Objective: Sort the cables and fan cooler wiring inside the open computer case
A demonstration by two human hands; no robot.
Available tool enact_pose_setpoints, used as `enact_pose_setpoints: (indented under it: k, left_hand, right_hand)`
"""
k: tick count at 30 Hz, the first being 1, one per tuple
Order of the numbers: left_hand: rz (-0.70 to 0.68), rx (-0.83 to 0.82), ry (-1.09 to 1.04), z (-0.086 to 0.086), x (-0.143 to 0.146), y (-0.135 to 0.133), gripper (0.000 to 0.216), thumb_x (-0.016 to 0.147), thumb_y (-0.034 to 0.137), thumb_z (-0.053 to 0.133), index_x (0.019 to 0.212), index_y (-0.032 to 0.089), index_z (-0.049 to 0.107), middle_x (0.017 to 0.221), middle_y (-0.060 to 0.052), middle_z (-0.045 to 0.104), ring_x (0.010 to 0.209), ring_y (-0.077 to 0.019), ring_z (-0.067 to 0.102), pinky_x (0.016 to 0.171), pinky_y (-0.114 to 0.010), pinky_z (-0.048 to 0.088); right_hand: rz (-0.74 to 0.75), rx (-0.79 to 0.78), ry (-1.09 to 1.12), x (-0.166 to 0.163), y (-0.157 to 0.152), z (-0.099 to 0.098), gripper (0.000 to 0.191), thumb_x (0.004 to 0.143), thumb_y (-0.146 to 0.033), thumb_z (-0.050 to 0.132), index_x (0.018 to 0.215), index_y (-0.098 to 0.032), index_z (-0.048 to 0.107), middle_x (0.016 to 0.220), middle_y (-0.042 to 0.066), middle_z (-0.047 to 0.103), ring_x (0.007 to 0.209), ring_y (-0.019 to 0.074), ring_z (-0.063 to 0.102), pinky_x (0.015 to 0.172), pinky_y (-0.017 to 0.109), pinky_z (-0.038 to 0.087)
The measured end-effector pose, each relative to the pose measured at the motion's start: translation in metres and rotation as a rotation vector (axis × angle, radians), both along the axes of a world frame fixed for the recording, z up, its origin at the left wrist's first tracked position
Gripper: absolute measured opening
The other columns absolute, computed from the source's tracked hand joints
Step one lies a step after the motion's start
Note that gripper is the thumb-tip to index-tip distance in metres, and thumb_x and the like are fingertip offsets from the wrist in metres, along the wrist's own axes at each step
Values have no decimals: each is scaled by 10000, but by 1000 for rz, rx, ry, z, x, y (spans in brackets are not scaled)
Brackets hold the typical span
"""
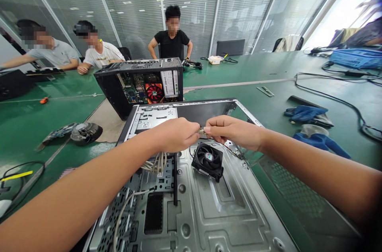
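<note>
We see black fan (208, 160), silver-grey case (238, 220), off-white cables (156, 163), green bench (238, 72), black tower (109, 91) with red-and-yellow cooler (154, 93), blue basket (355, 59), striped blinds (191, 9).

Office with glass partition (191, 13), long green table (253, 69)

Bright glare from right-hand window (336, 13)

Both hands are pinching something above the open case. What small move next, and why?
Perhaps tilt the small piece slightly toward the camera: the left hand and right hand hide most of it, and the loose fan lies close below in the case, so a check seems wise.
</note>
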State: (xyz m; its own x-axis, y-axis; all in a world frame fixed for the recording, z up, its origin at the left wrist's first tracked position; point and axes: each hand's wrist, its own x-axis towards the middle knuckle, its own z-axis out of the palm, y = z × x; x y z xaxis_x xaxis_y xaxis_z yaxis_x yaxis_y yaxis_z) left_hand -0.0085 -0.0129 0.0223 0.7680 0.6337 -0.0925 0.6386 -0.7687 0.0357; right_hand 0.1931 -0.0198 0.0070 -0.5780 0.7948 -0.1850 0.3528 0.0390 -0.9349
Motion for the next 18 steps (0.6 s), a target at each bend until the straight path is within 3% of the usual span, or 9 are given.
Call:
enact_pose_setpoints:
  k: [8,15,18]
  left_hand:
    - [24,20,38,4,4,-6,377,959,392,281,949,188,598,727,-71,647,594,-169,542,552,-294,326]
    - [14,39,118,1,3,-5,413,960,381,270,903,155,611,690,-92,645,556,-174,542,558,-306,347]
    - [3,53,141,1,4,-6,404,958,378,281,886,159,612,676,-86,638,546,-168,537,541,-299,334]
  right_hand:
    - [51,-2,20,5,3,-5,497,849,-625,459,655,-174,535,504,-40,416,493,98,345,517,273,262]
    - [68,179,-167,1,1,-2,378,844,-513,521,675,-175,522,568,-27,457,538,108,388,519,263,296]
    - [83,182,-189,1,1,-2,375,843,-512,518,680,-175,525,571,-28,459,538,109,392,518,265,294]
